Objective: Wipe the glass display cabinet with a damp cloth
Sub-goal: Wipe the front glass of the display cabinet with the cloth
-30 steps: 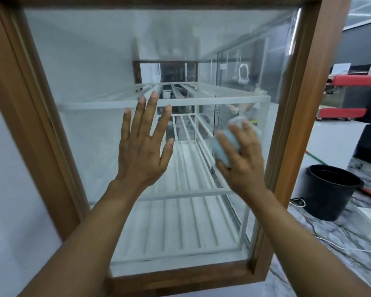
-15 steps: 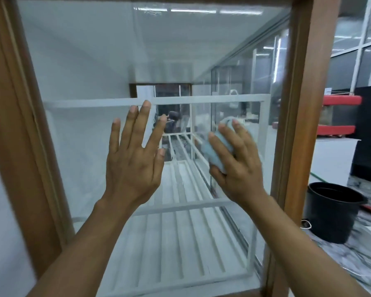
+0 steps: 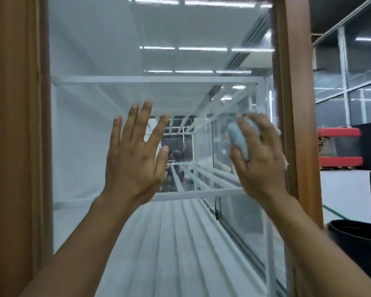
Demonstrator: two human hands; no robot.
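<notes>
Gripping crumpled pale-blue cloth [image 3: 238, 136] in curled right hand [image 3: 259, 159] against wood-framed glass cabinet [image 3: 291, 82], left hand [image 3: 135, 159] splayed flat; seemingly midway, pane above fingertips probably left to wipe.

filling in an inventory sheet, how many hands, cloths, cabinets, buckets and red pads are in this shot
hands: 2, left hand and right hand
cloth: 1
glass cabinet: 1
black bucket: 1
red pads: 2, upper red pad and lower red pad
total: 7

Blur smears the right grip [image 3: 261, 161], which covers most of the cloth [image 3: 238, 138]; the lower right corner cuts off the black bucket [image 3: 356, 243].
</notes>
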